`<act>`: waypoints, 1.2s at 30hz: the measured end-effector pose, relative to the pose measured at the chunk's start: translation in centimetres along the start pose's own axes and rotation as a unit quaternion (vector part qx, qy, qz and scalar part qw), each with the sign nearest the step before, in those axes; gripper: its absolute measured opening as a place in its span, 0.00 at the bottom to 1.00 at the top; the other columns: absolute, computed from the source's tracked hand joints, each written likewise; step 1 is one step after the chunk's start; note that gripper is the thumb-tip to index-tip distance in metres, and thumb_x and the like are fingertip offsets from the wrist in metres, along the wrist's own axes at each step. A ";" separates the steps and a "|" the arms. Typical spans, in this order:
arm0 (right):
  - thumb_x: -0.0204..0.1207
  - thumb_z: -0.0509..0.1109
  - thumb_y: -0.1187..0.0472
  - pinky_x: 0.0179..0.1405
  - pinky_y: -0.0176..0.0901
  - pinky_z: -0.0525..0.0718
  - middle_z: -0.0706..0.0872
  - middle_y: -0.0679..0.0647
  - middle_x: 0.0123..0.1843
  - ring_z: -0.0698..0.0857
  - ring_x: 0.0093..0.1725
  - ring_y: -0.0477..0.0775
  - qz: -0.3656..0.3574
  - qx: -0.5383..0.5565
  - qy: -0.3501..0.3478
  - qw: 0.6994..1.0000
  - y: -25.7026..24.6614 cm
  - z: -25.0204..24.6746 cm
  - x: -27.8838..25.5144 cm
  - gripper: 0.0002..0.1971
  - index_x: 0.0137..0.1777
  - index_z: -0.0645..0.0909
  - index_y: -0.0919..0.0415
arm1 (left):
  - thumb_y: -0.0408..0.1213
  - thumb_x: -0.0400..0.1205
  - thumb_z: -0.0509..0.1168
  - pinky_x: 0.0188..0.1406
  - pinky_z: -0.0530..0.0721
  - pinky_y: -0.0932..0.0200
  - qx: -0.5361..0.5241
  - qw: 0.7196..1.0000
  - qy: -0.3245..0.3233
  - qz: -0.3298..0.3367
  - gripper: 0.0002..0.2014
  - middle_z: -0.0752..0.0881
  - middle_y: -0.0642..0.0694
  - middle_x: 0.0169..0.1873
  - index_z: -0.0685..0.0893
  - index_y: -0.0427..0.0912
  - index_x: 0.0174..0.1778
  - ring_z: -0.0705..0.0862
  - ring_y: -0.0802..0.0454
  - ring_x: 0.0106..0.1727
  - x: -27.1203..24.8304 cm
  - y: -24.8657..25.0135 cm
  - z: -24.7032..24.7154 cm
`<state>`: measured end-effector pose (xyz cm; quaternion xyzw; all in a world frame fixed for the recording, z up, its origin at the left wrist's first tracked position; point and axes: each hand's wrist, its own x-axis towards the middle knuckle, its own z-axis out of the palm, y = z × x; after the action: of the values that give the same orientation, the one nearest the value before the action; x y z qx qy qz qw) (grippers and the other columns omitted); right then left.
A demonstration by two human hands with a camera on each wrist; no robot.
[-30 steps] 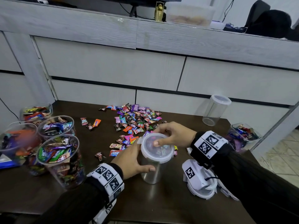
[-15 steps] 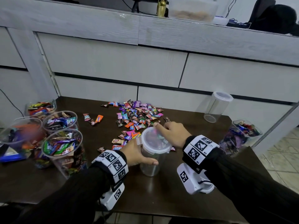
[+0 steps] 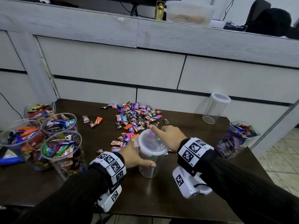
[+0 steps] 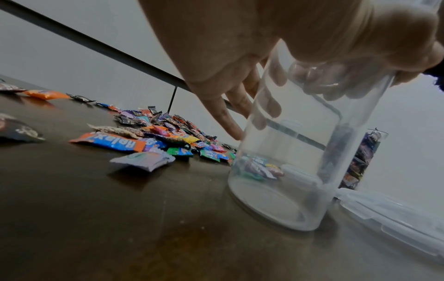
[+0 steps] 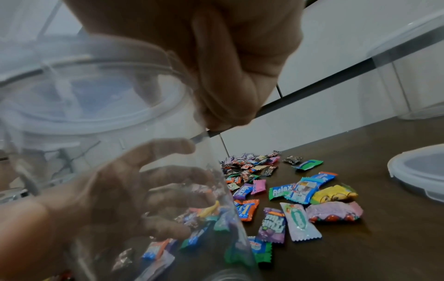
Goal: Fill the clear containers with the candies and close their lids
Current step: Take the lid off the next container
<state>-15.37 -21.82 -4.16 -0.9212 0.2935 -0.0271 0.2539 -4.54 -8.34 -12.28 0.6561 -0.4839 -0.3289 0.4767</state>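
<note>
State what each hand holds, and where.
Left hand grips the clear container round its side wall; right hand grips its lid at the rim.

Seven clear containers stand on the table point(image 3: 161, 199): four candy-filled open ones at the left point(image 3: 63, 152), one filled at the right point(image 3: 237, 139), one lidded and empty at the back point(image 3: 215, 110), and one lidded and empty in the middle point(image 3: 150, 152). Two hands show. Loose candies point(image 3: 137, 118) in the pile are too many to count.
</note>
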 end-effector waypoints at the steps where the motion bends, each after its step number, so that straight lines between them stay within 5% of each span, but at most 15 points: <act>1: 0.78 0.51 0.32 0.39 0.45 0.72 0.77 0.54 0.32 0.79 0.40 0.58 0.000 -0.004 0.004 1.000 0.1 -0.1 0.0 0.31 0.32 0.73 0.60 | 0.33 0.64 0.84 0.60 0.72 0.81 -0.001 1.000 0.000 0.001 0.37 0.84 0.63 0.59 0.74 0.60 0.64 0.79 0.73 0.64 0.0 0.0 0.0; 6: 0.74 0.55 0.29 0.25 0.43 0.65 0.76 0.49 0.29 0.76 0.31 0.51 -0.009 -0.071 0.082 0.994 0.2 -0.9 -0.3 0.28 0.30 0.69 0.54 | 0.32 0.63 0.85 0.64 0.72 0.78 0.006 1.000 0.000 0.006 0.39 0.84 0.60 0.61 0.74 0.55 0.67 0.79 0.71 0.65 0.3 0.1 0.1; 9: 0.74 0.55 0.29 0.37 0.43 0.75 0.81 0.48 0.44 0.82 0.45 0.53 -0.069 -0.112 0.087 0.988 0.0 -1.5 -0.8 0.25 0.47 0.76 0.50 | 0.31 0.63 0.84 0.63 0.71 0.79 0.006 1.000 0.002 0.019 0.39 0.84 0.60 0.61 0.74 0.55 0.66 0.79 0.72 0.64 0.2 0.2 0.0; 12: 0.71 0.59 0.28 0.58 0.47 0.75 0.74 0.52 0.67 0.77 0.63 0.53 -0.183 -0.093 0.005 0.979 -0.7 -0.9 -2.0 0.36 0.72 0.67 0.50 | 0.38 0.62 0.84 0.62 0.74 0.77 0.005 1.000 -0.002 0.024 0.38 0.85 0.64 0.58 0.74 0.57 0.66 0.80 0.70 0.64 -0.1 0.7 0.0; 16: 0.68 0.65 0.29 0.64 0.52 0.74 0.70 0.51 0.71 0.71 0.66 0.55 -0.216 -0.138 -0.011 0.967 -1.3 0.6 -2.8 0.41 0.77 0.61 0.46 | 0.46 0.58 0.79 0.52 0.77 0.78 0.020 0.999 -0.025 0.019 0.32 0.85 0.72 0.52 0.78 0.56 0.58 0.83 0.70 0.56 -0.2 1.5 0.1; 20: 0.68 0.65 0.30 0.65 0.50 0.75 0.72 0.50 0.69 0.73 0.66 0.55 -0.230 -0.090 0.013 0.969 -1.1 0.5 -2.9 0.39 0.76 0.64 0.48 | 0.47 0.58 0.81 0.56 0.79 0.73 0.014 1.000 -0.018 0.015 0.33 0.86 0.67 0.53 0.79 0.55 0.60 0.84 0.66 0.58 -0.1 1.0 0.1; 23: 0.62 0.60 0.26 0.65 0.46 0.77 0.77 0.49 0.67 0.77 0.64 0.48 -0.182 0.078 0.065 0.978 -0.5 -1.1 -2.0 0.39 0.70 0.69 0.47 | 0.46 0.55 0.84 0.64 0.79 0.67 -0.027 1.000 0.002 0.003 0.46 0.87 0.56 0.60 0.74 0.51 0.69 0.84 0.63 0.63 -0.1 0.4 0.2; 25: 0.59 0.60 0.24 0.68 0.54 0.76 0.78 0.50 0.68 0.78 0.66 0.49 -0.107 0.130 0.124 0.978 1.4 -2.8 -0.5 0.40 0.68 0.69 0.46 | 0.45 0.53 0.85 0.68 0.80 0.58 -0.041 0.999 0.003 0.004 0.48 0.84 0.48 0.63 0.71 0.54 0.70 0.83 0.58 0.66 -0.1 0.2 0.2; 28: 0.59 0.57 0.21 0.73 0.61 0.66 0.71 0.53 0.75 0.67 0.75 0.59 0.060 0.023 0.142 0.988 6.3 -5.0 1.4 0.48 0.75 0.63 0.50 | 0.45 0.53 0.85 0.69 0.80 0.52 -0.043 0.999 -0.004 0.000 0.46 0.85 0.49 0.62 0.72 0.56 0.68 0.83 0.58 0.66 -0.2 0.2 0.1; 30: 0.65 0.65 0.27 0.72 0.60 0.64 0.67 0.58 0.77 0.63 0.76 0.63 0.142 -0.038 0.098 0.984 9.9 -5.3 2.2 0.46 0.77 0.61 0.54 | 0.45 0.53 0.86 0.69 0.80 0.48 -0.042 0.999 -0.003 -0.004 0.46 0.85 0.51 0.61 0.73 0.56 0.67 0.83 0.57 0.66 -0.3 0.0 0.1; 33: 0.69 0.73 0.39 0.71 0.53 0.67 0.66 0.62 0.74 0.65 0.74 0.66 0.183 -0.124 0.018 0.975 13.5 -4.1 2.7 0.40 0.75 0.64 0.58 | 0.45 0.52 0.87 0.69 0.80 0.44 -0.046 0.999 -0.013 -0.006 0.46 0.85 0.54 0.61 0.74 0.58 0.67 0.83 0.57 0.67 -0.3 -0.2 0.1; 36: 0.64 0.78 0.41 0.68 0.50 0.70 0.68 0.61 0.69 0.70 0.70 0.64 0.193 -0.146 0.020 0.970 14.6 -2.7 2.7 0.40 0.71 0.66 0.58 | 0.44 0.54 0.88 0.70 0.80 0.47 -0.044 0.998 -0.039 0.007 0.46 0.84 0.57 0.63 0.74 0.60 0.68 0.82 0.57 0.68 -0.5 -0.4 0.0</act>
<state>-21.39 -34.70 -9.16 -0.8737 0.4711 0.0470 0.1117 -4.59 -7.87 -12.69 0.6177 -0.4919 -0.3714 0.4884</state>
